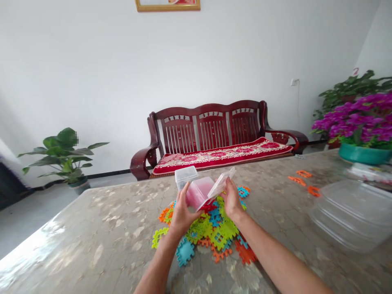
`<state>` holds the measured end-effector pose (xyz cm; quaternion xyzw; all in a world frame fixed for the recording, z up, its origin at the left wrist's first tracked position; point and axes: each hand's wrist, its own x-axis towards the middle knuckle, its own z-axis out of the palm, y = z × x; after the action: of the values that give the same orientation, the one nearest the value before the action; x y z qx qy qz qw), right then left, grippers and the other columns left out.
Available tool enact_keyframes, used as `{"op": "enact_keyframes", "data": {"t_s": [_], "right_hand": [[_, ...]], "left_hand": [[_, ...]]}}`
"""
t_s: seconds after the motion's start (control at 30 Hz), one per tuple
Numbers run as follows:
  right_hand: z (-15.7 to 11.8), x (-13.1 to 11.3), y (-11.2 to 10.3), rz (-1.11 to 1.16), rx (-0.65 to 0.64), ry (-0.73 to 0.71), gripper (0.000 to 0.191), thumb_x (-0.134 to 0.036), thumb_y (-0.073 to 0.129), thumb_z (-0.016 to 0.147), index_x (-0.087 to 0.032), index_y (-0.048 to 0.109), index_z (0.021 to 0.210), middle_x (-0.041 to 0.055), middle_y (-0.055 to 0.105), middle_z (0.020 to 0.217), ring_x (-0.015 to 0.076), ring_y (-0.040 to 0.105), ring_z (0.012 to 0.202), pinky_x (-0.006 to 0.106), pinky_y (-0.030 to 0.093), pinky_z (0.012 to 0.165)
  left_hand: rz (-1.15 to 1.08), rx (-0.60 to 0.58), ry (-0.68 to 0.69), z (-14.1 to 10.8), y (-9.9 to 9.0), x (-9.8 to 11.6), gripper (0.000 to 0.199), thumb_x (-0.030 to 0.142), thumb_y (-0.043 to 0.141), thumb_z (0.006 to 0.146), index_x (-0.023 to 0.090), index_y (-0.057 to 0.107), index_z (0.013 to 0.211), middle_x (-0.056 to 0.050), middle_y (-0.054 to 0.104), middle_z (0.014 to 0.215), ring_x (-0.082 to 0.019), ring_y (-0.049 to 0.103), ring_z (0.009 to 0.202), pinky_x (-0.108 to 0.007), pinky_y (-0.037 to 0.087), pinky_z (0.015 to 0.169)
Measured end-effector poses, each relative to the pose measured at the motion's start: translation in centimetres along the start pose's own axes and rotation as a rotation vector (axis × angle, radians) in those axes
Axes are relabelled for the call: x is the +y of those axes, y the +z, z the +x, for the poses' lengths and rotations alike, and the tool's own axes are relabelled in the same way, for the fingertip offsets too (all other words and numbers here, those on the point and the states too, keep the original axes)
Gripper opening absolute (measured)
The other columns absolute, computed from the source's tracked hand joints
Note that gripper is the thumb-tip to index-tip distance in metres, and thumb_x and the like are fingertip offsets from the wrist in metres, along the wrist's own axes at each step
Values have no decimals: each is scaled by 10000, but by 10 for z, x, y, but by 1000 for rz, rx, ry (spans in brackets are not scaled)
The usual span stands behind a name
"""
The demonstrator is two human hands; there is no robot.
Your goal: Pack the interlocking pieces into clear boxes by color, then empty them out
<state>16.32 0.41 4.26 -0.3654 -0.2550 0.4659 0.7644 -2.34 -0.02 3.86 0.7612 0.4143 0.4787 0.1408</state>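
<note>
My left hand (183,212) is wrapped round a pink translucent box (199,191), held tilted over the table. At the box's right side, my right hand (232,199) grips its clear lid (221,182), which stands raised at an angle. Behind the pink box is a clear lidded box (185,175). Beneath both hands lies a pile of interlocking plastic pieces (219,239) in green, blue, orange and red. Whatever is inside the pink box cannot be made out.
On the patterned table (122,220), orange pieces (313,191) lie to the right, near a large clear plastic container (352,212). A teal pot of purple flowers (364,153) stands at the back right. Beyond the table is a wooden bench (211,130).
</note>
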Motion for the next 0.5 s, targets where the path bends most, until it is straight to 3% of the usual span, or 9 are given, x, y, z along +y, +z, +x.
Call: {"op": "enact_keyframes", "data": {"t_s": [0.17, 0.33, 0.5], "right_hand": [[4, 5, -7, 87, -13, 16, 350, -534, 603, 758, -239, 656, 938, 23, 738, 931, 236, 653, 982, 345, 500, 802], [6, 6, -10, 143, -46, -23, 296, -462, 593, 755, -224, 671, 912, 29, 741, 870, 230, 666, 914, 370, 496, 837], [2, -3, -3, 118, -120, -102, 375, -527, 577, 759, -225, 659, 964, 45, 740, 929, 235, 659, 933, 396, 481, 902]], "left_hand": [[133, 1, 141, -1, 0, -3, 1044, 290, 820, 631, 230, 239, 1496, -150, 464, 1374, -338, 478, 1269, -501, 421, 1043], [248, -6, 279, -2, -3, -2, 1009, 321, 778, 718, 258, 168, 1519, -155, 457, 1358, -339, 481, 1257, -512, 439, 1019], [293, 100, 386, -1, -9, -2, 962, 425, 741, 762, 254, 172, 1519, -168, 454, 1356, -338, 476, 1254, -503, 451, 1003]]}}
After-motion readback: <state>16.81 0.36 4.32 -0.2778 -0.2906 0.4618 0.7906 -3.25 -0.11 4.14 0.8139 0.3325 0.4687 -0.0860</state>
